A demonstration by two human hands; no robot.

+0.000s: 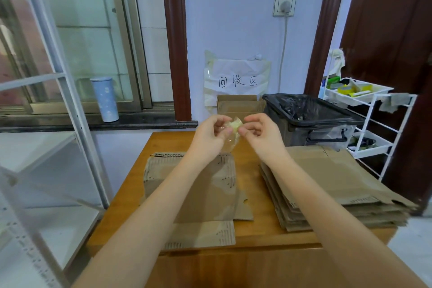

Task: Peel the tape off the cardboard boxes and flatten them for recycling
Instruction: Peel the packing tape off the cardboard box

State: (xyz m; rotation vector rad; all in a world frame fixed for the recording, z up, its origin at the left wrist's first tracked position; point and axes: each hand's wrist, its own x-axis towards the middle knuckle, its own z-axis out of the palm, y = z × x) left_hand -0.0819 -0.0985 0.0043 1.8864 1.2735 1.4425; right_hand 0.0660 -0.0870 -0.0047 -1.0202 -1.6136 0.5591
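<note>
Above the wooden table (254, 184) my left hand (211, 134) and my right hand (260, 133) pinch a crumpled wad of clear yellowish tape (233, 126) between them, a loose tail of it hanging down. Below my arms lies an opened cardboard box (210, 196), spread flat with its flaps out. To the right sits a stack of flattened cardboard boxes (334, 184). More flattened cardboard (239, 105) leans against the wall under a handwritten paper sign (237, 78).
A bin with a black liner (311, 112) stands behind the table at the right. A white wire cart (367, 110) with tape rolls is beside it. A blue tumbler (105, 99) stands on the window sill. A white metal rack (53, 105) fills the left.
</note>
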